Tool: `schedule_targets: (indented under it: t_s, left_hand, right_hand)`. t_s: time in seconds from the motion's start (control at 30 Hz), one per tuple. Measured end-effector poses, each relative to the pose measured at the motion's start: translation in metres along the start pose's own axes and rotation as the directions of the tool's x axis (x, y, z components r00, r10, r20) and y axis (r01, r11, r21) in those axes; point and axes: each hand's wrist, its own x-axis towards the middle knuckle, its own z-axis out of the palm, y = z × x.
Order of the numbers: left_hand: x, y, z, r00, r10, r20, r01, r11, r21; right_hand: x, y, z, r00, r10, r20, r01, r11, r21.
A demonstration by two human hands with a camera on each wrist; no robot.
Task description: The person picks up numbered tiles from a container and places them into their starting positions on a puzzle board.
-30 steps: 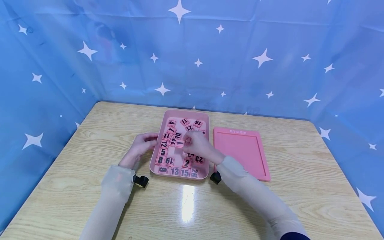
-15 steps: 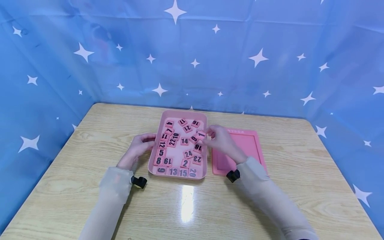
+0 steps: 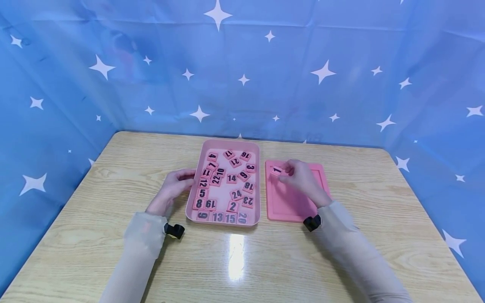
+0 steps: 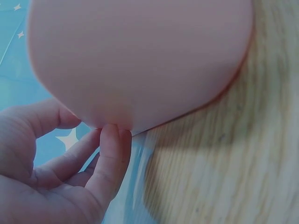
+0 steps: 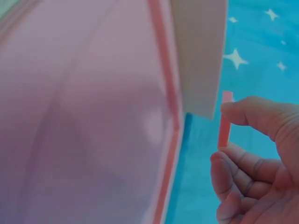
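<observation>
A pink tile (image 3: pixel 277 170) marked 1 is pinched between the thumb and fingers of my right hand (image 3: pixel 303 179), above the top left corner of a pink puzzle frame (image 3: pixel 291 202). From the right wrist view, the tile (image 5: pixel 225 121) appears edge-on. My left hand (image 3: pixel 172 189) rests its fingertips against the left outer side of a pale pink tray (image 3: pixel 223 145). The left wrist view has these fingertips touching the lower edge of the tray's wall (image 4: pixel 140 60). Several number tiles lie scattered in the tray, such as tile 14 (image 3: pixel 232 178) and tile 2 (image 3: pixel 233 206).
Both the tray and the frame sit on a wood-grain table (image 3: pixel 170 269), the frame just right of the tray. A blue curtain with white stars (image 3: pixel 242 84) hangs behind and at the sides. Black wrist cameras are strapped to both sleeves.
My right hand has carried tile 1 rightwards, from over the tray, across its right rim, to over the puzzle frame. My left hand has stayed at the tray's side.
</observation>
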Motion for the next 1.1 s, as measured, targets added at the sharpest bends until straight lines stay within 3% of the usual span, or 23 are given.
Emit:
schedule_targets:
  t_s: [0.37, 0.67, 0.9, 1.1]
  left_hand:
    - [0.001, -0.002, 0.001, 1.000, -0.017, 0.000, 0.017, 1.000, -0.007]
    - [0.001, -0.003, 0.000, 1.000, -0.004, 0.005, 0.004, 1.000, -0.023]
    - [0.001, 0.000, 0.000, 0.999, -0.032, -0.017, 0.032, 0.999, 0.015]
    - [0.001, 0.001, 0.000, 0.999, -0.027, -0.016, 0.027, 1.000, 0.014]
  right_hand:
    - [-0.001, 0.023, 0.000, 0.999, -0.028, 0.034, 0.030, 0.998, -0.058]
    - [0.001, 0.027, 0.003, 0.996, 0.052, 0.075, -0.043, 0.991, -0.124]
    - [0.005, 0.020, 0.005, 0.986, 0.122, 0.116, -0.101, 0.981, -0.167]
    - [0.007, 0.016, 0.000, 0.984, 0.070, 0.167, -0.039, 0.982, -0.184]
